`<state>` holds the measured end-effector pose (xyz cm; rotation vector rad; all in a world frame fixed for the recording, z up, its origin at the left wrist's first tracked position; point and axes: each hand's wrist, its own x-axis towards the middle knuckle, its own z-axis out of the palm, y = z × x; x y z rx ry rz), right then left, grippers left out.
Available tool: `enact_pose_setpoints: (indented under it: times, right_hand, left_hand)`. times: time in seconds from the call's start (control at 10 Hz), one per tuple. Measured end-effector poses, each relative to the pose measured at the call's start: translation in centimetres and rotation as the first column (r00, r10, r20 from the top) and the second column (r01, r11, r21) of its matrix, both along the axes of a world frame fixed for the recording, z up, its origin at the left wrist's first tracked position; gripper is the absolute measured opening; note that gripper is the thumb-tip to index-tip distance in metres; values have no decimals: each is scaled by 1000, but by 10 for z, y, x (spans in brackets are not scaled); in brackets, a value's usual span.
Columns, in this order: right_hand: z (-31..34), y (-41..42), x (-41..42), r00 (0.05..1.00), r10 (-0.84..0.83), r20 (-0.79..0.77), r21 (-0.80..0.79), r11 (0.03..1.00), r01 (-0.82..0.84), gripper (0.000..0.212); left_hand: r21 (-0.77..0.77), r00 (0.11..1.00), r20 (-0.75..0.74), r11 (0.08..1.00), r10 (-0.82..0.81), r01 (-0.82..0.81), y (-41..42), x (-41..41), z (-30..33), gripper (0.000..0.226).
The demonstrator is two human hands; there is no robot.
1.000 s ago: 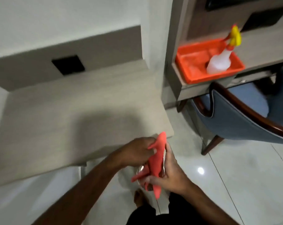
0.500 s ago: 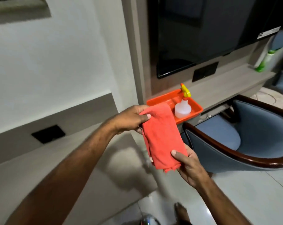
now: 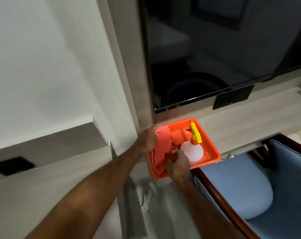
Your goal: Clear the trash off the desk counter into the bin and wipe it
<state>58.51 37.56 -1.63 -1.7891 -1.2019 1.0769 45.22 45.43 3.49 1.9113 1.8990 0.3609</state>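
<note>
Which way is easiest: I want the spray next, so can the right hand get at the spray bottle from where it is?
Probably yes: the right hand is beside the spray bottle in the orange tray, nothing between, though it grips the red cloth.

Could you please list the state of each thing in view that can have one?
Red cloth: crumpled, lying in the tray, gripped by both hands.
Orange tray: on the counter, holding cloth and bottle.
Spray bottle: upright in the tray, untouched.
Left hand: grip closed on the cloth.
Right hand: grip closed on the cloth.
Screen: dark, off.
</note>
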Motion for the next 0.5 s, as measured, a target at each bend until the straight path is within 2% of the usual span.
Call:
enact_pose_setpoints:
  times: [0.1,0.2,0.3,0.4,0.5]
  right_hand:
    - [-12,19,-1,983,86,165,-125,990,-66,35]
    - [-21,27,-2,961,183,208,-170,974,-149,35]
    - [-24,34,-4,909,315,273,-265,933,-244,39]
    - [-11,32,-10,826,399,398,-344,900,-269,44]
    - [18,19,-26,771,300,562,-230,952,-203,41]
  left_hand:
    - [-76,998,52,996,46,-42,7,5,-21,26]
    - [-100,999,39,995,16,-12,-3,5,-33,17]
    - [-86,998,-17,995,-54,52,-24,0,-35,31]
    - [-71,994,-75,994,-83,78,-46,-11,-36,50]
    - [15,996,-89,999,-29,31,-65,-33,-16,41]
